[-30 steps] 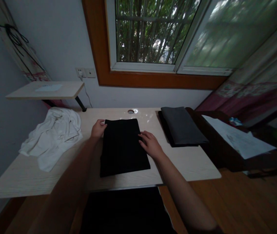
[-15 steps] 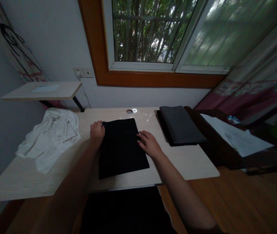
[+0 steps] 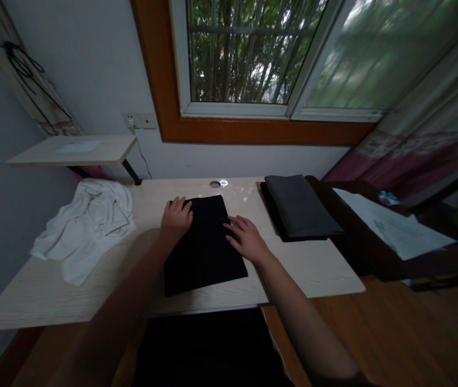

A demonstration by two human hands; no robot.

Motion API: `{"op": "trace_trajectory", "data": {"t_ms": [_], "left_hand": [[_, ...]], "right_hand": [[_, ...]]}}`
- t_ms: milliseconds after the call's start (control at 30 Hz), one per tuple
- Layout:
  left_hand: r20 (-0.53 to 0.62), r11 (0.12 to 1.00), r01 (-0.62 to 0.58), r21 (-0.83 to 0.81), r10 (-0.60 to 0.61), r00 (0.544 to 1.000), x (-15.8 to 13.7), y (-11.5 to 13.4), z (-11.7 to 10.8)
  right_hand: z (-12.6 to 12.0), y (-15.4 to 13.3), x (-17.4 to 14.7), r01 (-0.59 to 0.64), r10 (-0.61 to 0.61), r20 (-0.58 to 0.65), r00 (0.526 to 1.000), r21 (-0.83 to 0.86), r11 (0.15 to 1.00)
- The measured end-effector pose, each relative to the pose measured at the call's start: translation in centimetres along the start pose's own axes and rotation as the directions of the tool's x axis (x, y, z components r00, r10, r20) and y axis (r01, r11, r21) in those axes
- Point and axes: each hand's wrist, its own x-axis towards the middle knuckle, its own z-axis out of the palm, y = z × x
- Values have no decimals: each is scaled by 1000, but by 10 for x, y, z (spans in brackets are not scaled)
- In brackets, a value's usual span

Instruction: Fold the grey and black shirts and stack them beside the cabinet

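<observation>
A black folded cloth item [image 3: 207,247], perhaps a garment, lies flat in a rough rectangle on the pale wooden table [image 3: 309,274]. My left hand [image 3: 176,217] rests over its upper left corner with the fingers stretched out. On the right edge of the cloth lies my right hand [image 3: 247,236], its fingers spread and the fingertips touching the fabric. Neither hand grips anything. To the right sits a stack of folded dark cloth [image 3: 299,207], grey on top and black beneath. A crumpled white cloth [image 3: 92,220] is heaped at the left.
A small raised shelf [image 3: 104,153] with a sheet of paper on it stands at the back left. Behind the table are the wall and a window [image 3: 237,110]. Beyond the right edge is a dark surface holding a white sheet [image 3: 394,226].
My left hand has moved right, from the cloth's upper left edge onto its top, and its fingers have straightened. My right hand has barely moved.
</observation>
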Motion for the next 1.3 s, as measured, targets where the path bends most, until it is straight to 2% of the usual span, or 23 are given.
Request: {"op": "trace_trajectory", "data": {"t_ms": [67, 133, 233, 333, 467, 600, 733, 833, 1033, 1167, 1300], "left_hand": [[58, 999, -27, -28, 28, 998, -7, 12, 10], [81, 999, -5, -46, 8, 997, -13, 17, 20], [73, 997, 61, -44, -58, 996, -18, 9, 28], [94, 991, 129, -34, -125, 988, -15, -11, 26], [134, 991, 130, -12, -127, 983, -9, -30, 20], [132, 993, 110, 52, -116, 984, -10, -31, 18], [161, 987, 89, 137, -111, 981, -11, -22, 19], [182, 986, 55, 156, -83, 980, -13, -9, 23], [199, 994, -6, 111, -17, 980, -20, 18, 25], [191, 995, 35, 97, -53, 980, -22, 20, 20], [193, 994, 68, 89, -84, 978, -21, 17, 17]], "right_hand": [[-1, -1, 0, 3, -3, 14, 1000, 1, 1000], [-2, -2, 0, 1, -1, 27, 1000, 5, 1000], [-2, -2, 0, -6, 6, 36, 999, 13, 1000], [-2, -2, 0, -9, 8, 36, 999, 22, 1000], [1, 0, -1, -18, 17, 17, 1000, 43, 999], [2, 0, 0, -40, 44, -43, 998, 84, 996], [2, -12, 11, -55, 66, -93, 993, 118, 991], [8, -27, 27, -54, 58, -43, 997, 105, 993], [32, -45, 63, -6, 8, 158, 987, -11, 1000], [37, -33, 74, -26, 40, 224, 974, -64, 998], [30, -10, 76, -118, 139, 259, 956, -97, 988]]}}
